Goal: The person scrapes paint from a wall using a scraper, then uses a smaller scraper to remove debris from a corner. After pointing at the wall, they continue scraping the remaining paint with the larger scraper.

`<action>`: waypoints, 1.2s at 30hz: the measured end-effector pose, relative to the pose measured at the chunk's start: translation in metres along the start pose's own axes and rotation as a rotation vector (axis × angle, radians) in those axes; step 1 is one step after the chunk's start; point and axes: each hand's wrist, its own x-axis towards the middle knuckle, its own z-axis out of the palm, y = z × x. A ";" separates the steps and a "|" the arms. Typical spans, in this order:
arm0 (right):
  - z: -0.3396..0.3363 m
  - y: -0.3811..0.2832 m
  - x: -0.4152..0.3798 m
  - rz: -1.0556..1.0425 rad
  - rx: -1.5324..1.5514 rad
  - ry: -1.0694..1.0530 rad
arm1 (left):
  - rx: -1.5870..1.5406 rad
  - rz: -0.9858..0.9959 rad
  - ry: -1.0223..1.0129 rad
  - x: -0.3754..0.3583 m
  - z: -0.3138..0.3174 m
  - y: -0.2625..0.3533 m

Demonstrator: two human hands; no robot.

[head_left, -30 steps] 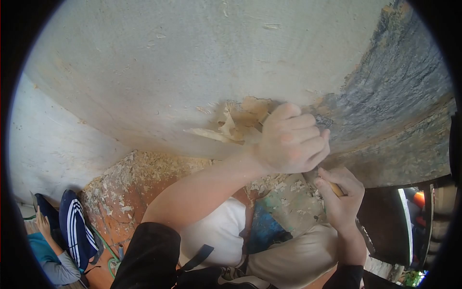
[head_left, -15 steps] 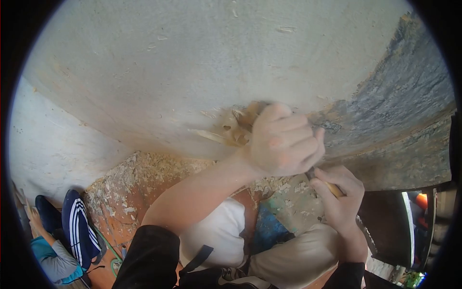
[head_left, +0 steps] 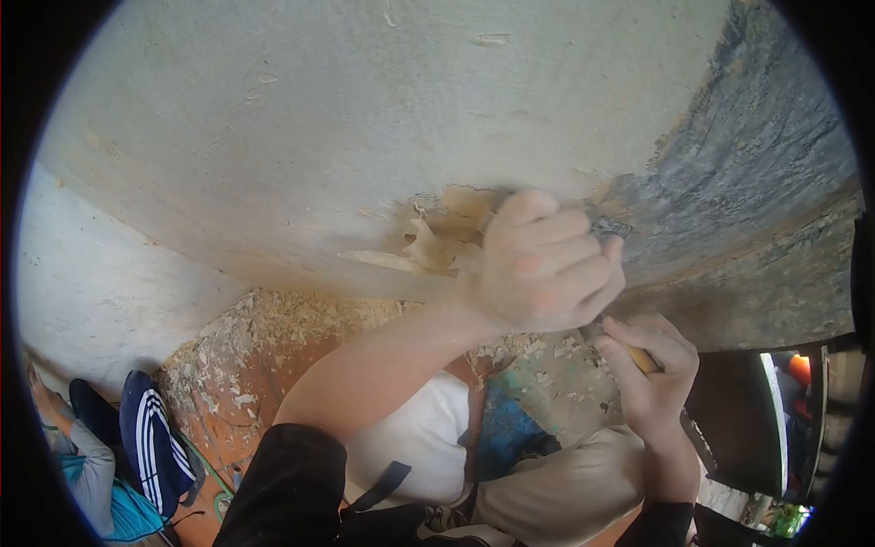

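My left hand [head_left: 547, 264] is closed in a fist against the pale wall [head_left: 319, 118], beside the dark rough patch; what its fingers hold is hidden. A curled, partly peeled flake [head_left: 421, 251] hangs just left of it, below a bare tan spot. Lower right, my right hand [head_left: 652, 365] is wrapped round a tool with a yellowish wooden handle [head_left: 643, 359]. The tool's dark front end points up toward the underside of my left fist, and its tip is out of sight.
Flakes cover the reddish floor [head_left: 273, 356] under the wall. A dark, rough surface [head_left: 756, 137] spans the right side. At the lower left, another person [head_left: 91, 474] in grey and teal sits close by, with striped dark trousers. A green hose [head_left: 205, 460] lies near them.
The view has shifted slightly, with the wall patch now further left in view. Both my hands keep nearly the same grip. The other person's arm has moved up and left.
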 end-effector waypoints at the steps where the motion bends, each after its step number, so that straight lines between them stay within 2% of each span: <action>1: -0.004 0.001 -0.003 -0.005 -0.008 0.000 | -0.001 0.001 0.010 0.001 0.004 0.003; 3: -0.004 0.001 -0.008 0.055 -0.014 -0.010 | -0.044 -0.039 -0.090 -0.001 0.003 0.007; 6: 0.026 -0.006 0.011 -0.040 0.073 -0.034 | 0.087 0.001 -0.078 -0.005 -0.029 -0.015; 10: 0.039 0.007 0.004 0.013 0.157 -0.050 | 0.086 0.073 -0.138 -0.009 -0.036 -0.018; 13: 0.018 -0.003 0.010 0.035 0.123 -0.025 | 0.118 0.053 -0.112 0.000 -0.023 -0.012; 16: 0.000 -0.002 -0.002 0.031 0.024 -0.014 | 0.020 0.014 0.006 0.001 0.000 0.000; 19: -0.001 0.000 -0.011 0.056 0.012 0.026 | -0.083 0.000 -0.026 -0.003 0.005 0.005; 22: 0.016 -0.004 0.005 0.040 0.013 0.003 | -0.015 0.027 -0.012 -0.001 -0.018 -0.010; 25: 0.040 -0.005 0.015 -0.043 0.104 -0.051 | 0.122 0.046 -0.118 -0.003 -0.047 -0.023; 27: 0.039 -0.005 0.016 0.005 0.122 -0.046 | 0.105 0.060 -0.113 -0.003 -0.044 -0.022; 31: 0.021 -0.011 0.013 -0.037 0.050 -0.033 | 0.132 0.040 -0.024 0.000 -0.028 -0.014; 33: 0.008 -0.007 0.002 -0.061 -0.025 -0.017 | 0.011 0.019 -0.037 0.002 -0.016 -0.004; 36: 0.005 -0.008 -0.002 0.018 -0.035 -0.017 | -0.029 0.007 -0.025 -0.003 -0.008 -0.003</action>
